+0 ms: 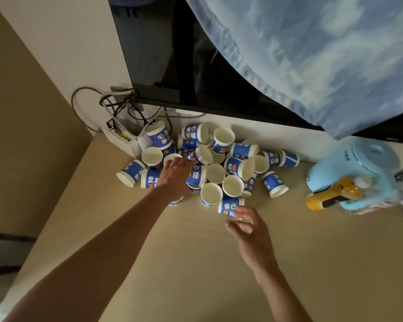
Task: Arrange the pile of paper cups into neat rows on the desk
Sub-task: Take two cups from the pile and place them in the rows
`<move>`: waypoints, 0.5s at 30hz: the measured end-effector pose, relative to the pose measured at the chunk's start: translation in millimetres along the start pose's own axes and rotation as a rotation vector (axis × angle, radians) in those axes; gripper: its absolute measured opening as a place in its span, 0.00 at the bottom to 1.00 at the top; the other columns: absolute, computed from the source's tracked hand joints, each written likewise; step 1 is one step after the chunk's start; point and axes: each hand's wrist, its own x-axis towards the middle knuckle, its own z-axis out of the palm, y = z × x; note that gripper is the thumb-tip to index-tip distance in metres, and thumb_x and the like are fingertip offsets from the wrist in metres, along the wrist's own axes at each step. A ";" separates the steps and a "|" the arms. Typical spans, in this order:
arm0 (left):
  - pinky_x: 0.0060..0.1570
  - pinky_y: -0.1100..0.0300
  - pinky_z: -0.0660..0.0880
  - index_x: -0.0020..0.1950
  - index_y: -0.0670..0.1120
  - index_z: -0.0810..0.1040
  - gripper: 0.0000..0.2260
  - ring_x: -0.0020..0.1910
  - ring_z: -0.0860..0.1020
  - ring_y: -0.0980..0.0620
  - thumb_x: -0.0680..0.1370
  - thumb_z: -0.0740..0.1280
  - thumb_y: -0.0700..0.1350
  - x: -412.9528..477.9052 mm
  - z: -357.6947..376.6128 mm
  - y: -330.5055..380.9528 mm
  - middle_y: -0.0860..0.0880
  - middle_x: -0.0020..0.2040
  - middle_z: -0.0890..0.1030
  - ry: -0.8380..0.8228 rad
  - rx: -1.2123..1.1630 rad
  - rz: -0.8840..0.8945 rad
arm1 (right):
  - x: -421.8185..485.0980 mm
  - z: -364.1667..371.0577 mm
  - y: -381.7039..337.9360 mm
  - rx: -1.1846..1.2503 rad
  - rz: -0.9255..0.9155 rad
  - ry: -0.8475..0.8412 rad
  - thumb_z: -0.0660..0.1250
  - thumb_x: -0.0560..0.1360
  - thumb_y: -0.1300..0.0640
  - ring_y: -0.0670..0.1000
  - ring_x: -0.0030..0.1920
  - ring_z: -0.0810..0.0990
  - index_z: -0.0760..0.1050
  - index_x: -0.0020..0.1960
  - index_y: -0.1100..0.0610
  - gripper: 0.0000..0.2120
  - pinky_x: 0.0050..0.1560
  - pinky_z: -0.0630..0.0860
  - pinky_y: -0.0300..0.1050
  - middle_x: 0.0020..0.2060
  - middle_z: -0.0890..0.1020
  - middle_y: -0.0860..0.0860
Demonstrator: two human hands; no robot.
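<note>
1. Surroundings: a beige desk (196, 263) stands against a white wall. A dark screen (172, 66) is at the back, and a blue-white cloth (312, 54) is draped over its right part.
2. In the back-left corner a tangle of cables (126, 105) runs to a white box (120, 137). The far-left cups of the pile lean against this box.
3. To the right are a light-blue kettle (356, 170) and a yellow bottle (328, 196) lying in front of it. Both are blurred and near the pile but apart from it. The items at the right edge are too blurred to identify.
4. Task item: the pile of blue-and-white cups (215, 173) lies at the back centre of the desk, below the screen. It is unsorted, with most cups on their sides and some stacked across each other. A few at the front stand upright, mouths up.
5. One cup (228, 205) lies on its side at the front edge of the pile, nearest the person.
6. The left hand (175, 175) is over the left part of the pile, back of hand up, fingers reaching in among the cups. The hand hides what is beneath it, so I cannot tell whether it grasps a cup.
7. The right hand (248, 225) is just in front of the lying cup. Fingers and thumb form an open C, a fingertip touches the cup wall, and the grip is not closed.
8. Arms: the left forearm crosses the desk diagonally from lower left, fully extended. The right forearm comes from the lower right and reaches less far.
</note>
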 end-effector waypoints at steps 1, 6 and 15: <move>0.74 0.48 0.61 0.80 0.49 0.58 0.40 0.75 0.65 0.44 0.74 0.76 0.51 3.5 2.6 -3.0 0.48 0.77 0.66 -0.005 0.015 0.012 | 1.4 1.5 0.0 -0.009 0.008 0.009 0.75 0.74 0.63 0.40 0.47 0.84 0.76 0.58 0.51 0.16 0.42 0.76 0.31 0.54 0.82 0.47; 0.72 0.47 0.63 0.80 0.51 0.58 0.38 0.73 0.69 0.44 0.75 0.74 0.54 16.4 11.0 -14.8 0.49 0.77 0.67 0.010 0.075 0.075 | 10.8 7.3 -2.7 -0.051 0.024 0.018 0.75 0.74 0.63 0.41 0.47 0.84 0.76 0.57 0.49 0.16 0.42 0.77 0.33 0.52 0.83 0.47; 0.67 0.46 0.69 0.73 0.48 0.72 0.35 0.65 0.77 0.44 0.69 0.80 0.49 -3.5 12.3 -31.8 0.46 0.67 0.79 0.310 -0.409 -0.035 | 90.6 9.9 -15.2 -0.055 0.096 0.350 0.83 0.63 0.51 0.52 0.57 0.82 0.69 0.66 0.54 0.37 0.60 0.78 0.53 0.57 0.80 0.53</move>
